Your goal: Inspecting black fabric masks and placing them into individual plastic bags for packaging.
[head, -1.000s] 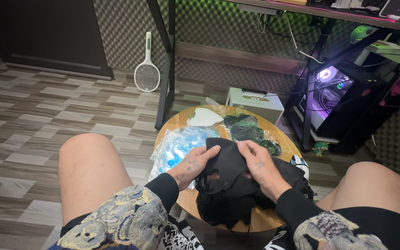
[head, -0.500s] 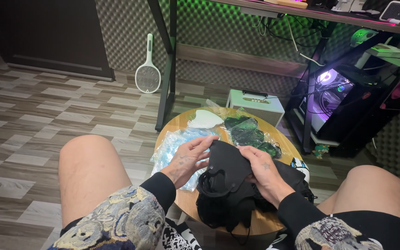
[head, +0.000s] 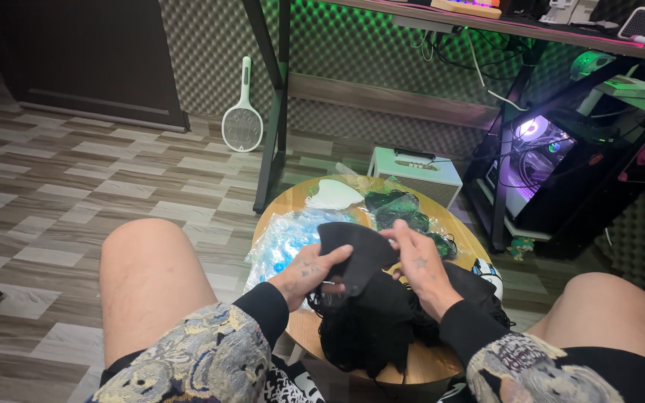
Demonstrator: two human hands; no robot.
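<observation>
Nearest the camera, a heap of black masks (head: pixel 382 328) is lying on the near edge of the small round table (head: pixel 419 366) between the person's knees, part of it hanging over the rim, so a nudge from a wrist could be sending some of it to the floor. Just above the heap, the left hand (head: pixel 311 272) is pinching the left edge of a single black mask (head: pixel 360 250), thumb on top and fingers curled beneath, while the right hand (head: pixel 416 261) is gripping its right side with the fingers bent around a thin ear loop. That loop may be snagging in the tangled straps below, and a hard pull could be stretching or snapping it. The mask is being held up over the table's middle, its long axis running left to right, its curved top edge pointing away toward the far side. Beyond it, clear plastic bags (head: pixel 285 242) are lying crumpled, and a white mask (head: pixel 334 195) is resting at the far edge.
</observation>
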